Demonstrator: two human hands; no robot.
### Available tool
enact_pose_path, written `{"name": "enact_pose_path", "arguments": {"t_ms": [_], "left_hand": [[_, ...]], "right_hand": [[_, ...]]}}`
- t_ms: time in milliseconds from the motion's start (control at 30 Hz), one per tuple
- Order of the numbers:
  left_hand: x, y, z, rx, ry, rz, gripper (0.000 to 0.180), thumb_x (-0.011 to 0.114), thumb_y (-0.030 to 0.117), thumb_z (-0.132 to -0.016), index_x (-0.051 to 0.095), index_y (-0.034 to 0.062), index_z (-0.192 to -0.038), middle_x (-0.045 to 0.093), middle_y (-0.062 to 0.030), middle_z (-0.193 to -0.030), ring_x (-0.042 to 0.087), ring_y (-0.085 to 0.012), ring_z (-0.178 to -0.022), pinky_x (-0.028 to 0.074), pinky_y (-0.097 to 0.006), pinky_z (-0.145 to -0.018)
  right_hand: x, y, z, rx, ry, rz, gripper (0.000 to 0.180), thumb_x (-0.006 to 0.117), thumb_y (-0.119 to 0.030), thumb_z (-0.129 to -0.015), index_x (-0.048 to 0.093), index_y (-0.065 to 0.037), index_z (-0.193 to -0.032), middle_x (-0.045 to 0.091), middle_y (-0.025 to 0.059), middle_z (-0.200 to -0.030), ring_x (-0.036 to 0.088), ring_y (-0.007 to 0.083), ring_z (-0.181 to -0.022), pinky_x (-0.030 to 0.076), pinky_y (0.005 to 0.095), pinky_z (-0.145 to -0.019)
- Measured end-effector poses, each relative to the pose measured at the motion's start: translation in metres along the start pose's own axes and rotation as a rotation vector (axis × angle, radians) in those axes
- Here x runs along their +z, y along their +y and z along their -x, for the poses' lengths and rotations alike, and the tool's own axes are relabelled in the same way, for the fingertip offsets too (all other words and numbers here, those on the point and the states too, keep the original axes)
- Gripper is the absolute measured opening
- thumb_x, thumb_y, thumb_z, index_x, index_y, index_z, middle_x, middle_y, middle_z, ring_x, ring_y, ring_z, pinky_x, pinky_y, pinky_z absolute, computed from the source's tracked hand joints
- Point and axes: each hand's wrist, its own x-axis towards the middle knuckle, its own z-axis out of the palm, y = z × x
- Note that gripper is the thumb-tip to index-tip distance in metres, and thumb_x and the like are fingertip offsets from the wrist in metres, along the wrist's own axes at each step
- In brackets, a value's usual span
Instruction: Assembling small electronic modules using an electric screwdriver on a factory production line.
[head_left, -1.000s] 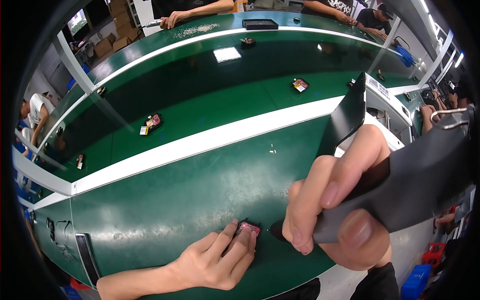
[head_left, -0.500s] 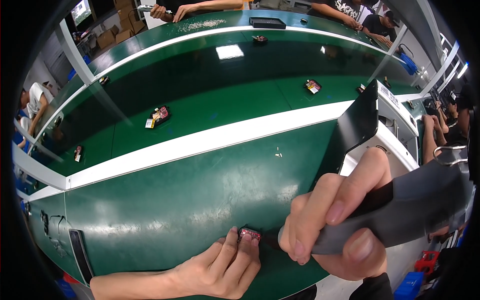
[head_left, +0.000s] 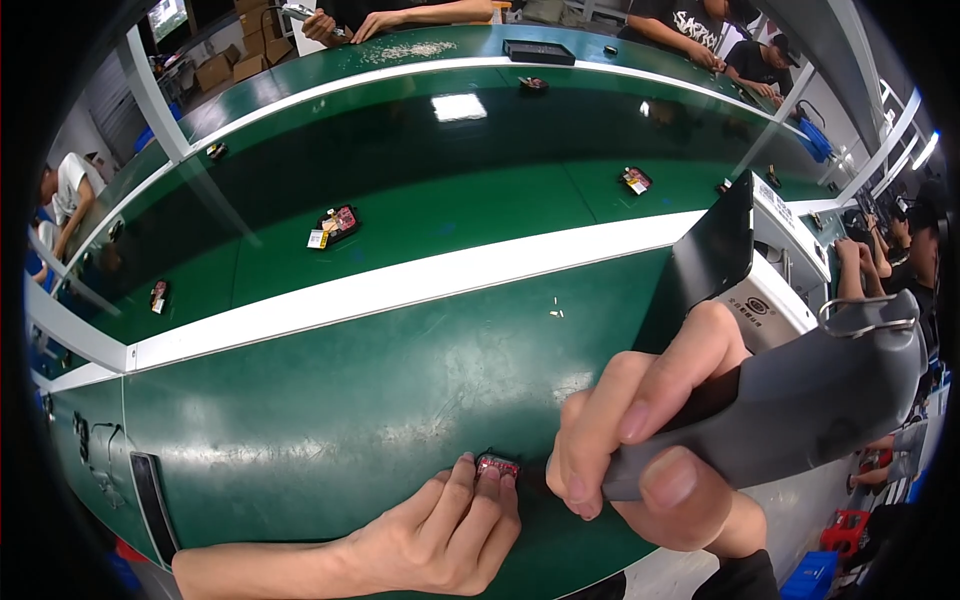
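My left hand (head_left: pixel 440 535) is closed at the front of the green bench, its fingertips on a small black housing with a red circuit board (head_left: pixel 498 465) in it. The fingers cover part of that board. Just to its right, my right hand (head_left: pixel 650 430) is wrapped round a dark grey electric screwdriver (head_left: pixel 810 400) with a wire hanging loop at its rear end. The tool lies tilted, its front end toward the board. My fingers hide that front end, so I cannot tell whether the bit touches anything.
Beyond a white rail (head_left: pixel 400 287), several part-built devices, one a black housing with a yellow-labelled part (head_left: pixel 335 228), lie on a green belt. A white machine with a black plate (head_left: pixel 715 245) stands at right. A phone (head_left: pixel 152 505) lies at left. Other people work around.
The screwdriver and my right hand have shifted slightly left. Devices on the belt have moved a little to the right. My left hand stays on the board, and the view has tilted slightly.
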Motion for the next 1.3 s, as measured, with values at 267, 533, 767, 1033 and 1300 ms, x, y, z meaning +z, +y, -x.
{"name": "enact_pose_path", "arguments": {"t_ms": [267, 533, 767, 1033, 1300], "left_hand": [[-0.005, -0.012, 0.005, 0.026, 0.050, -0.046, 0.006, 0.070, 0.003, -0.082, 0.071, -0.0011, -0.086, 0.066, -0.0102, -0.084, 0.072, -0.0238, -0.080, 0.051, -0.024, -0.063], [-0.019, -0.009, 0.005, -0.073, 0.008, 0.101, 0.018, 0.067, 0.006, -0.066, 0.069, 0.0004, -0.083, 0.061, -0.0093, -0.085, 0.065, -0.0233, -0.077, 0.055, -0.028, -0.061], [-0.018, -0.011, 0.024, 0.033, -0.037, -0.001, 0.025, 0.075, 0.005, -0.076, 0.074, -0.0037, -0.099, 0.070, -0.0103, -0.094, 0.069, -0.0251, -0.081, 0.058, -0.031, -0.062], [0.005, -0.067, -0.006, -0.200, 0.131, 0.155, 0.019, 0.076, -0.001, -0.081, 0.073, 0.0008, -0.100, 0.071, -0.0063, -0.095, 0.072, -0.0187, -0.078, 0.058, -0.031, -0.059], [0.068, -0.166, -0.052, -0.626, 0.306, 0.014, 0.036, 0.068, -0.003, -0.091, 0.065, 0.0031, -0.127, 0.058, -0.0191, -0.135, 0.057, -0.0368, -0.128, 0.057, -0.046, -0.090]], "right_hand": [[0.012, 0.013, -0.001, -0.043, -0.036, 0.079, 0.039, 0.077, -0.023, -0.102, 0.041, -0.007, -0.107, 0.062, 0.0142, -0.071, 0.057, 0.0206, -0.055, 0.054, 0.0370, -0.055], [0.016, 0.024, 0.000, -0.100, -0.077, 0.174, 0.037, 0.075, -0.019, -0.103, 0.040, -0.007, -0.106, 0.058, 0.0107, -0.068, 0.055, 0.0182, -0.052, 0.052, 0.0358, -0.053], [0.020, -0.013, 0.020, -0.319, 0.067, 0.107, 0.039, 0.069, -0.027, -0.104, 0.037, -0.006, -0.107, 0.056, 0.0165, -0.071, 0.058, 0.0238, -0.053, 0.055, 0.0382, -0.049], [-0.019, -0.037, 0.094, -0.471, 0.303, 0.335, 0.027, 0.050, -0.025, -0.107, 0.031, -0.007, -0.101, 0.047, 0.0104, -0.064, 0.043, 0.0153, -0.036, 0.042, 0.0255, -0.027], [-0.019, -0.017, 0.102, -0.495, 0.441, 0.210, 0.031, 0.058, -0.025, -0.104, 0.034, -0.006, -0.104, 0.051, 0.0137, -0.066, 0.047, 0.0192, -0.042, 0.045, 0.0323, -0.032]]}}
